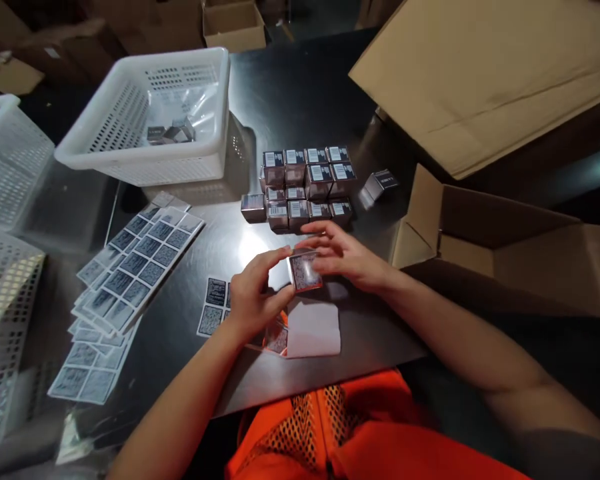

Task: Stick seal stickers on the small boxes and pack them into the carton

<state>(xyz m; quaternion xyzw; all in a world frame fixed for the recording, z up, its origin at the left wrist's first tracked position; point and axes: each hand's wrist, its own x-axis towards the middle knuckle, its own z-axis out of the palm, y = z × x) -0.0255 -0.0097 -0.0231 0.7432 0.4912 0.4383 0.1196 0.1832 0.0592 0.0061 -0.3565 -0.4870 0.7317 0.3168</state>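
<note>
My left hand (pixel 255 293) grips a small box (pixel 305 272) at its left edge, between thumb and index finger. Dark printing covers the box face turned toward me. My right hand (pixel 347 257) lies against the right side of the box with its fingers stretched out and apart. Below the hands, a white sheet of paper (pixel 314 330) rests on the metal table. Part of a label sheet (pixel 211 310) with dark printed squares shows left of my left hand. Just beyond my hands, several small boxes (pixel 307 183) with barcode labels stand grouped in rows.
Overlapping label sheets (pixel 140 270) are piled at the left. Behind them, a white perforated basket (pixel 140 170) holds a few small boxes and clear plastic. One small box (pixel 381 183) stands apart, right of the rows. An open cardboard carton (pixel 460 260) fills the right side.
</note>
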